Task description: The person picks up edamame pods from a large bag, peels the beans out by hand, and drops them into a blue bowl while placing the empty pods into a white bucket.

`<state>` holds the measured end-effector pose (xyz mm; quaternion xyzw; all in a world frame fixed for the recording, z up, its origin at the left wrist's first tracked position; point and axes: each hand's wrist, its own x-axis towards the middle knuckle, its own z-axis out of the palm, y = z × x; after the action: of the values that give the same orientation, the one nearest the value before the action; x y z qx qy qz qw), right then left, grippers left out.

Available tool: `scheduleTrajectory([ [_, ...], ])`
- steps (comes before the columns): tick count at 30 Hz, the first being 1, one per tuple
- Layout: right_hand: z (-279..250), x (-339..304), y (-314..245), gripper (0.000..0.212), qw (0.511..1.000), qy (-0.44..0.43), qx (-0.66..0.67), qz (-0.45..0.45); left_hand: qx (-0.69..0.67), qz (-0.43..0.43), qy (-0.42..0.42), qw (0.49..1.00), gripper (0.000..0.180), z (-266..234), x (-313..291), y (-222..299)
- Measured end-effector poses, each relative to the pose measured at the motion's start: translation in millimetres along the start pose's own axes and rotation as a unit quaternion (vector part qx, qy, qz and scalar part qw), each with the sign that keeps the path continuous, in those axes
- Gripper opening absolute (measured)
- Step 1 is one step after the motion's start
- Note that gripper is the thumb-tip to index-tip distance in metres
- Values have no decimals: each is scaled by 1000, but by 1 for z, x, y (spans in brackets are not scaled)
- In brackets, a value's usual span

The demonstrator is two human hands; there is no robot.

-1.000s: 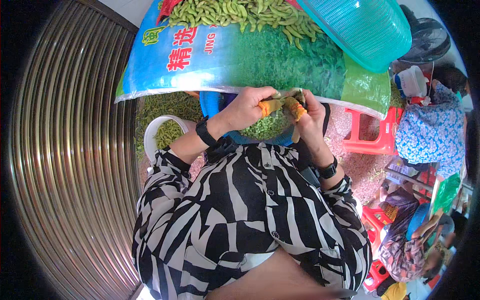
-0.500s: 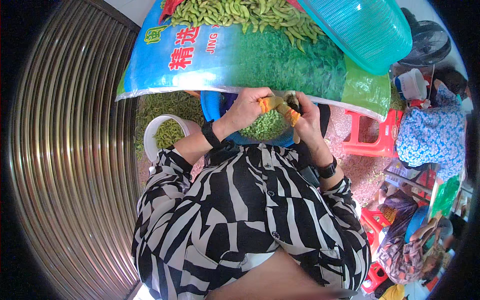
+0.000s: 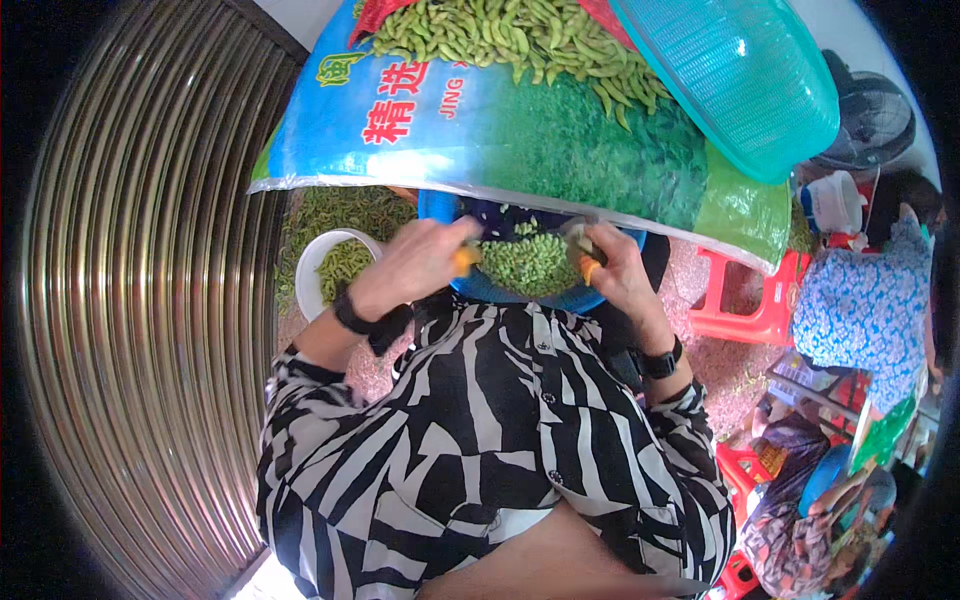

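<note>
My left hand [image 3: 422, 264] is over the left side of a blue basin [image 3: 434, 207], its fingers smeared by motion. Above the basin's right side is my right hand [image 3: 618, 268], fingers curled inward around something dark that I cannot make out. Orange wrapping shows on a digit of each hand. Between the hands, shelled green beans [image 3: 525, 265] lie heaped in the basin, with a few scattered on dark material at its far side. Beyond the basin, a pile of unshelled green bean pods [image 3: 520, 35] rests on a printed blue-and-green plastic sack [image 3: 600, 150].
A white bucket [image 3: 312, 268] with pods stands left of the basin, among pods [image 3: 350, 215] on the floor. A teal basket [image 3: 740, 90] sits at the sack's far right. On the right are a red stool [image 3: 750, 310], a fan [image 3: 870, 120] and other people. A ribbed shutter [image 3: 150, 300] is at left.
My hands were together above the basin's far edge. Now they are apart, the left moved left and nearer, the right slightly right and nearer, exposing more beans. The view has shifted slightly.
</note>
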<state>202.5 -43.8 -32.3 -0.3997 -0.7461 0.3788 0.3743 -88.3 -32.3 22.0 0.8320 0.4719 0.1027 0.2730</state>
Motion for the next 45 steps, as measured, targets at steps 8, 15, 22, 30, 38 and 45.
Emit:
scheduleTrajectory([
  [8,0,-2,-2,30,997,-21,13,79,51,-14,72,996,11,-89,9,-45],
  [15,3,-2,-12,29,991,-12,85,102,115,-84,281,949,23,-113,137,-113],
  [22,2,-10,-10,37,987,37,126,95,18,-181,277,943,24,-99,169,-126],
  [30,-1,2,-26,44,957,51,232,169,-112,-17,248,962,16,-58,111,-16],
  [38,5,19,-46,42,842,75,516,140,-412,48,17,910,10,1,87,38],
  [45,3,7,-42,44,782,34,610,125,-461,76,15,884,5,15,89,46],
])
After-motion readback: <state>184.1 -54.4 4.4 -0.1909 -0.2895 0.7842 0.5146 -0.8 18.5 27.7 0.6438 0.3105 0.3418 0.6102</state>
